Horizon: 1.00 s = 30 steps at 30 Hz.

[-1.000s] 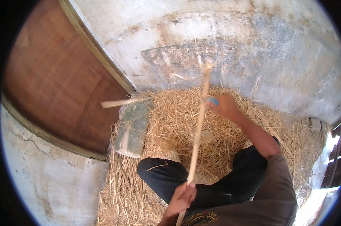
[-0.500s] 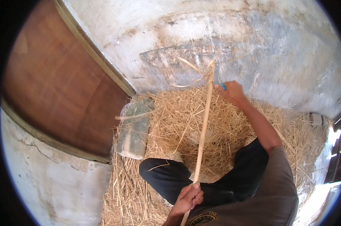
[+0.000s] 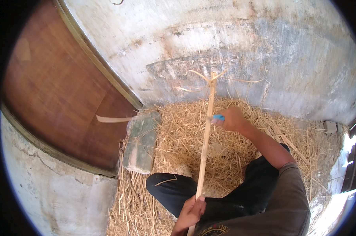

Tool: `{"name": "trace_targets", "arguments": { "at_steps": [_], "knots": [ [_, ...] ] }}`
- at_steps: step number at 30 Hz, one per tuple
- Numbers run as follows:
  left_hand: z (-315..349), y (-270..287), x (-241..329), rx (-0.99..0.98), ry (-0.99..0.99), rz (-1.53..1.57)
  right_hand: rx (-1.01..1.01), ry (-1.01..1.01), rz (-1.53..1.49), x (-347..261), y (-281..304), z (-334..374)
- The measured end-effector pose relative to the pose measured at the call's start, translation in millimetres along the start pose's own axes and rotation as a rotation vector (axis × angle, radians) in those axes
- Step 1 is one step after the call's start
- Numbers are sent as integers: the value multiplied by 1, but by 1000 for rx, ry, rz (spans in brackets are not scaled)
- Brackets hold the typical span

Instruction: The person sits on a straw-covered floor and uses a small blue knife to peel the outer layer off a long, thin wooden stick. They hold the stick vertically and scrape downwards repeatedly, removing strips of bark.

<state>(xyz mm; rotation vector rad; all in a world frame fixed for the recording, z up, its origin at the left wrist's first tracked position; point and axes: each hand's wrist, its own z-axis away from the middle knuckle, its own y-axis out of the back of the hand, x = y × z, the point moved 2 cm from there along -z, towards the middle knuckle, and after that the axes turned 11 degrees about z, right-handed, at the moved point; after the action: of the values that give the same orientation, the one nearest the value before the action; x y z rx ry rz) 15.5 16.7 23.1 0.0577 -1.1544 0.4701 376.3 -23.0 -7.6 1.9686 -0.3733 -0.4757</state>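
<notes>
Stick: a long, slender, pale-yellow wooden stick (image 3: 204,157) is slanting up over the lap, its lower end passing the left hand and its far tip showing before the stained wall.
Curls at the tip: thin, pale, ribbon-like shavings (image 3: 201,74) are splaying from the far end to both sides.
Left hand: the left hand (image 3: 191,210) is clasping the stick near its lower end, fingers wrapped around it.
Right hand: the right hand (image 3: 231,119) is gripping a small bright-blue object (image 3: 218,117) just beside the stick's upper half; blur is hiding whether they are touching.
Pale strip: a curved, pale, smooth strip (image 3: 114,119) is jutting leftward across the brown wooden panel (image 3: 68,86); whether it is joining the blue object cannot be told.
Handling: the stick is probably proving light and fairly stiff, with some spring along its length; the curls are looking flimsy and easy to snap.
Where to hold: the bare lower shaft is offering the soundest hold, while the frayed tip is likely giving a poor one.
Floor: dry, straw-coloured litter (image 3: 182,129) is spreading around the dark trousers (image 3: 174,192), and a grey-green oblong bundle (image 3: 140,143) is lying near the bent left knee.
</notes>
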Motion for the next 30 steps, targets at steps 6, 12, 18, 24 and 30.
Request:
{"name": "trace_targets", "arguments": {
  "at_steps": [6,12,18,24,30],
  "knots": [
    [7,-2,-13,9,23,80,-25,-196,49,43,-1,-22],
    [7,-9,-15,54,149,82,-59,-370,188,110,-4,-43],
    [-12,-12,-18,-49,73,4,147,-330,124,153,-47,-26],
    [-13,3,-20,-1,55,58,-241,-303,-309,69,-29,-15],
    [-21,5,-5,-53,-25,306,-139,92,-334,-49,16,43]
  ]
}}
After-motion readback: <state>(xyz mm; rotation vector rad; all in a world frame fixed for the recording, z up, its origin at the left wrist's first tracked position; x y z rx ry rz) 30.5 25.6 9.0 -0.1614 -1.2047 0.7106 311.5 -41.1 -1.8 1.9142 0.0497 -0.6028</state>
